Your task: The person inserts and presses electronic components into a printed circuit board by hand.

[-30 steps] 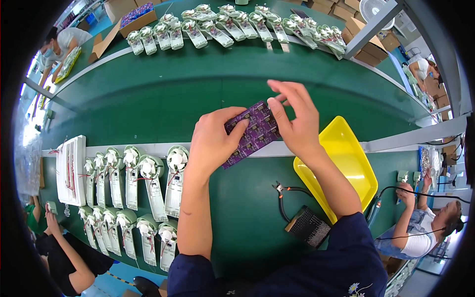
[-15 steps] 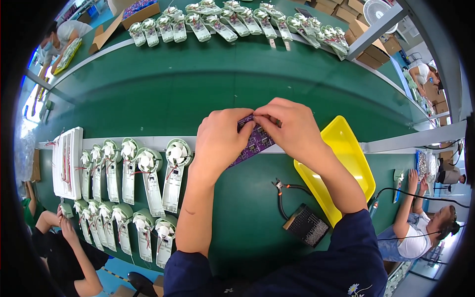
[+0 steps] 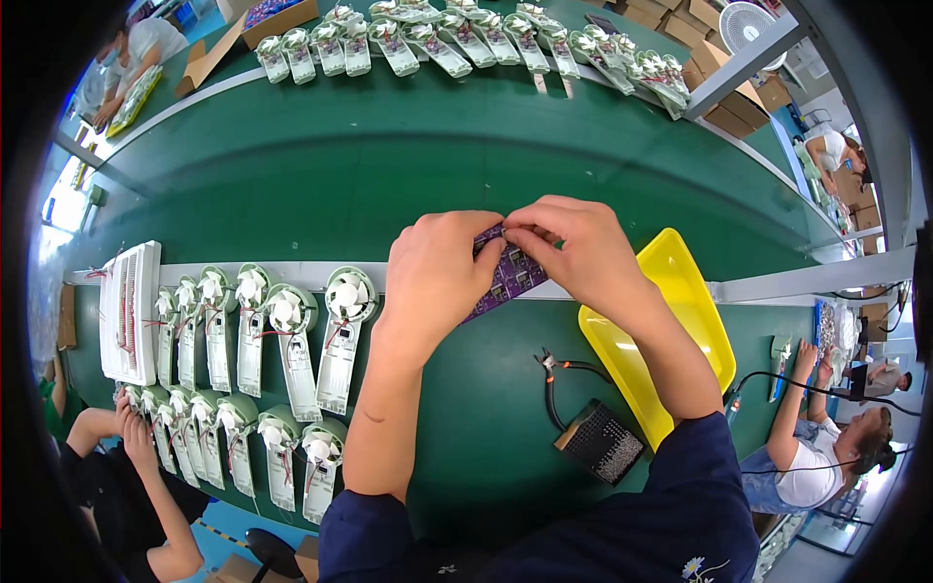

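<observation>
Both my hands are raised over the green workbench, with a purple circuit board panel (image 3: 515, 276) between them. My left hand (image 3: 439, 267) grips the panel along its left side, fingers closed and thumb on its face. At the panel's upper corner, the fingertips of my right hand (image 3: 569, 243) are pinched together; whatever small part they may hold is hidden. Below and right of the panel lies a yellow plastic tray (image 3: 708, 335). A pair of cutting pliers (image 3: 551, 363) with black and orange handles rests beside a dark block (image 3: 601, 442) full of small metallic pieces.
Rows of pale green fan housings (image 3: 338, 350) stand at my left, beside a white tray (image 3: 129, 313) of red wires. More housings with boards (image 3: 428, 44) line the far bench. A metal rail (image 3: 777, 284) crosses mid-bench. Co-workers sit left and right; a cabled tool (image 3: 734, 403) lies right.
The panel and both hands have shifted very slightly right in the picture. My grip looks the same. The co-worker at far left has moved their hands a little.
</observation>
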`<act>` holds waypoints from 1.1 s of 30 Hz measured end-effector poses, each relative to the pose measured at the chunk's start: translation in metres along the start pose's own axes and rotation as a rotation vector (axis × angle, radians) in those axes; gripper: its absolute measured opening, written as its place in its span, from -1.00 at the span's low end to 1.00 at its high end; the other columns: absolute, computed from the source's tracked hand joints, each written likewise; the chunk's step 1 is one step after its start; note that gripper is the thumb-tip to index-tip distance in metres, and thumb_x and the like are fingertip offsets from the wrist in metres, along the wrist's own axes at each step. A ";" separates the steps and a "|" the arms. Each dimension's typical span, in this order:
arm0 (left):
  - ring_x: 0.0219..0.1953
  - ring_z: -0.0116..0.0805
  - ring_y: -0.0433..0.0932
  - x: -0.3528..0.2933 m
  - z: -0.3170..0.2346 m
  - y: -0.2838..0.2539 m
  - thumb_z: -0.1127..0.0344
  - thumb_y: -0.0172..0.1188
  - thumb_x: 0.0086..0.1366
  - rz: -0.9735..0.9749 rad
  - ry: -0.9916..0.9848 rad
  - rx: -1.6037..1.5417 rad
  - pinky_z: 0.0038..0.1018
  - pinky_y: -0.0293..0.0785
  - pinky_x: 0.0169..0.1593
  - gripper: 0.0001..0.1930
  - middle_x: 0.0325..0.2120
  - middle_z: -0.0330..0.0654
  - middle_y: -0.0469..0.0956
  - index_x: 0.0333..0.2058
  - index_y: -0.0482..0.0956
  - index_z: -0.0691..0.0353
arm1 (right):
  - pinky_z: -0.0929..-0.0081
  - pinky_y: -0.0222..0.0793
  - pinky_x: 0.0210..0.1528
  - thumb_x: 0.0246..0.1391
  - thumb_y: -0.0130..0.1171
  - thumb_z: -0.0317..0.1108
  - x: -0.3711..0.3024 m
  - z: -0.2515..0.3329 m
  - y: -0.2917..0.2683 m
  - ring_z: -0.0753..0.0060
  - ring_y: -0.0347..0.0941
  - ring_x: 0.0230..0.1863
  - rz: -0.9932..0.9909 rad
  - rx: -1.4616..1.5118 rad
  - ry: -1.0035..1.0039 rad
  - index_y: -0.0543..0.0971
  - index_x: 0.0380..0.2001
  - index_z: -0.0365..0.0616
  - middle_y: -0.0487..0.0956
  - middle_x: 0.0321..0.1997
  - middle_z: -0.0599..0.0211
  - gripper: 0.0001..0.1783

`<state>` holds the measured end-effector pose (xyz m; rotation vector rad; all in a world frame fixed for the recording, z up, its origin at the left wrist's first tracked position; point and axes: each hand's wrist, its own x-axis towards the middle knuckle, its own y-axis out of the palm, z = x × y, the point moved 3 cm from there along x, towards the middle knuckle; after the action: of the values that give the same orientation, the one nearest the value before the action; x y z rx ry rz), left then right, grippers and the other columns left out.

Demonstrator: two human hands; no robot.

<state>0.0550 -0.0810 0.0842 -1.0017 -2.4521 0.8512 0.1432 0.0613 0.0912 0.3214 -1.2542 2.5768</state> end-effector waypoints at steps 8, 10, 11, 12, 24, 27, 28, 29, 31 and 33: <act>-0.35 0.10 0.63 0.000 0.001 -0.001 0.36 0.30 0.15 0.008 0.002 0.008 -0.23 0.53 -0.22 -0.77 -0.40 0.05 0.67 -0.20 0.72 0.25 | 0.48 0.49 -0.37 0.09 0.34 -0.48 0.002 -0.003 0.000 0.35 0.57 -0.46 0.038 0.057 0.051 0.68 -0.26 -0.22 0.64 -0.39 0.26 -0.87; -0.35 0.10 0.63 0.000 0.001 -0.001 0.36 0.30 0.15 0.005 0.005 0.009 -0.23 0.53 -0.22 -0.77 -0.40 0.05 0.67 -0.20 0.72 0.25 | 0.48 0.49 -0.37 0.09 0.34 -0.48 0.001 -0.003 0.000 0.36 0.57 -0.46 0.038 0.049 0.045 0.68 -0.26 -0.22 0.65 -0.39 0.27 -0.87; -0.35 0.10 0.63 0.000 0.001 -0.001 0.36 0.30 0.15 0.002 0.010 0.008 -0.23 0.53 -0.22 -0.77 -0.40 0.05 0.67 -0.20 0.72 0.25 | 0.49 0.49 -0.37 0.09 0.34 -0.48 0.001 -0.002 0.000 0.37 0.57 -0.46 0.037 0.041 0.039 0.68 -0.26 -0.22 0.65 -0.39 0.27 -0.87; -0.35 0.10 0.63 0.000 0.001 0.000 0.36 0.31 0.15 -0.002 0.016 0.006 -0.23 0.53 -0.22 -0.77 -0.40 0.05 0.67 -0.20 0.72 0.25 | 0.49 0.49 -0.37 0.09 0.34 -0.48 0.001 -0.003 0.000 0.37 0.57 -0.46 0.036 0.039 0.040 0.68 -0.26 -0.22 0.65 -0.39 0.27 -0.87; -0.35 0.09 0.64 0.001 0.000 -0.001 0.37 0.31 0.14 0.056 -0.029 0.024 -0.23 0.54 -0.21 -0.76 -0.40 0.06 0.67 -0.20 0.72 0.26 | 0.51 0.53 -0.34 0.09 0.32 -0.52 0.000 -0.006 0.001 0.41 0.60 -0.42 0.095 0.126 0.035 0.66 -0.21 -0.24 0.62 -0.39 0.26 -0.83; -0.35 0.09 0.64 -0.001 0.000 -0.001 0.37 0.31 0.14 0.012 0.002 0.017 -0.23 0.54 -0.21 -0.76 -0.39 0.06 0.67 -0.20 0.72 0.27 | 0.50 0.54 -0.33 0.09 0.32 -0.51 0.001 -0.005 -0.001 0.41 0.60 -0.41 0.093 0.057 0.000 0.66 -0.21 -0.23 0.62 -0.38 0.26 -0.84; -0.35 0.09 0.64 -0.001 0.001 0.000 0.37 0.31 0.14 0.012 0.001 0.018 -0.23 0.54 -0.21 -0.76 -0.39 0.06 0.67 -0.20 0.72 0.27 | 0.51 0.53 -0.33 0.10 0.32 -0.51 0.001 -0.005 0.000 0.41 0.60 -0.41 0.096 0.046 -0.001 0.66 -0.22 -0.23 0.62 -0.39 0.27 -0.84; -0.35 0.09 0.64 -0.002 0.002 0.000 0.37 0.31 0.15 0.011 0.002 0.019 -0.23 0.54 -0.20 -0.77 -0.39 0.06 0.67 -0.20 0.72 0.27 | 0.51 0.53 -0.34 0.10 0.32 -0.50 0.002 -0.005 0.001 0.41 0.60 -0.41 0.099 0.036 -0.002 0.67 -0.22 -0.22 0.63 -0.39 0.27 -0.84; -0.35 0.09 0.64 -0.001 0.003 0.000 0.37 0.31 0.15 0.010 0.004 0.019 -0.23 0.54 -0.20 -0.77 -0.39 0.06 0.68 -0.20 0.72 0.27 | 0.51 0.53 -0.34 0.10 0.33 -0.49 0.003 -0.006 0.000 0.41 0.60 -0.42 0.102 0.050 0.009 0.67 -0.22 -0.21 0.63 -0.39 0.27 -0.85; -0.34 0.09 0.64 -0.001 0.003 0.000 0.36 0.31 0.15 0.018 0.008 0.014 -0.23 0.54 -0.20 -0.77 -0.39 0.05 0.68 -0.20 0.72 0.27 | 0.51 0.52 -0.34 0.10 0.33 -0.48 0.003 -0.006 -0.001 0.41 0.60 -0.42 0.105 0.064 0.020 0.67 -0.22 -0.21 0.63 -0.40 0.28 -0.85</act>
<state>0.0542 -0.0827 0.0820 -1.0222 -2.4306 0.8670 0.1399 0.0669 0.0892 0.2482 -1.2142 2.7058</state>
